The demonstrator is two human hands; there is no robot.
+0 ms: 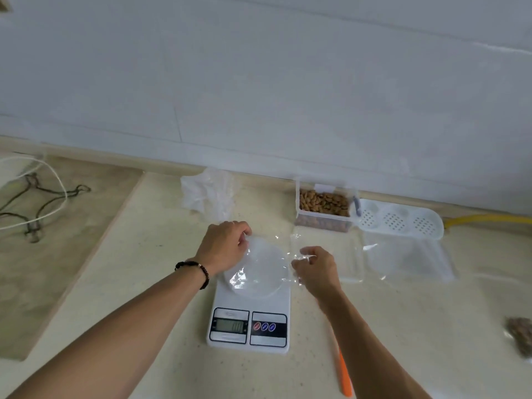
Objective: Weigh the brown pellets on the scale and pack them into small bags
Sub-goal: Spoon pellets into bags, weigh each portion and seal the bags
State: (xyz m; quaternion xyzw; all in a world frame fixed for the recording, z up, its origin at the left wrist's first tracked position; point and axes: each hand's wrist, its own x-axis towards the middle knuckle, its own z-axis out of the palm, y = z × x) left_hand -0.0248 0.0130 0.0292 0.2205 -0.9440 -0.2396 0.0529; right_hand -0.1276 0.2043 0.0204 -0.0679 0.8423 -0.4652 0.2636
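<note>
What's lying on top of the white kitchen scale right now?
A clear plastic bag, held by the left hand and right hand, lies over the white digital kitchen scale. No pellets show in it. The weighing platform shows through it.

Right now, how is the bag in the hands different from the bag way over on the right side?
The clear bag held over the scale looks empty; the bag at the right edge holds brown pellets. The clear bag is pinched by the left hand and right hand; the bag at the right edge lies alone on the counter, partly cut off by the picture's edge. Both look like see-through plastic.
</note>
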